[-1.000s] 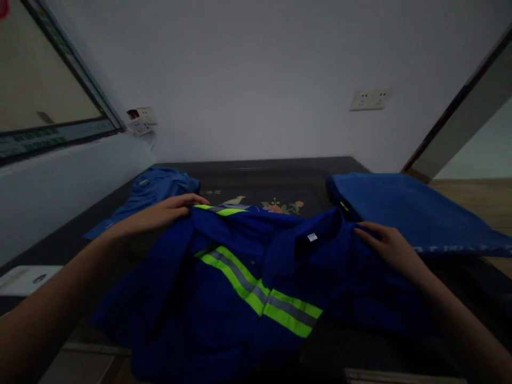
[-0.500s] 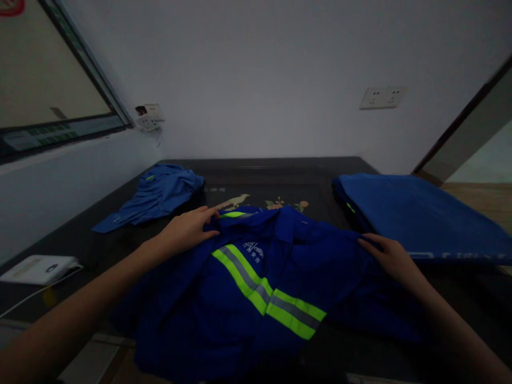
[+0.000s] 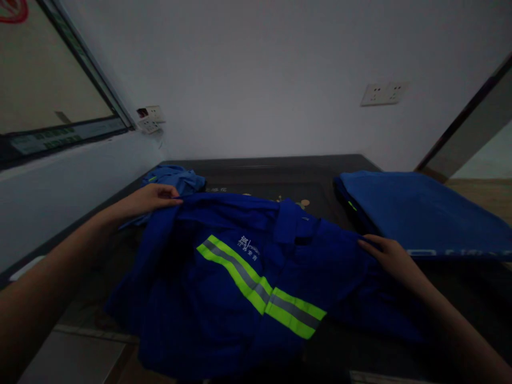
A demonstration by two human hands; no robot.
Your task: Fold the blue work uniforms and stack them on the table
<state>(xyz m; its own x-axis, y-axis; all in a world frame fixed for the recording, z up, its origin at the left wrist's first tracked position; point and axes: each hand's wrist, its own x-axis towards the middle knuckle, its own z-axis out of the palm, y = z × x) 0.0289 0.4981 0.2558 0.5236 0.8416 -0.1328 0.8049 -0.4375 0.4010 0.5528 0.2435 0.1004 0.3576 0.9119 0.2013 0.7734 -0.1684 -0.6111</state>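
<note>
The left hand [image 3: 154, 197] is now farther out to the left, and the upper edge of the jacket [image 3: 224, 314], bunched half a second ago, runs longer and straighter from it. The white chest lettering [image 3: 248, 248], hidden a second ago, shows. The jacket covers most of the bird printed on the bench [image 3: 280, 170], and the left forearm [image 3: 64, 261] hides more of the white device [image 3: 27, 268].

Pale wall [image 3: 260, 80] behind dark table [image 3: 272, 174]

Room beyond jacket [image 3: 232, 304], between cloths [image 3: 416, 210]
</note>
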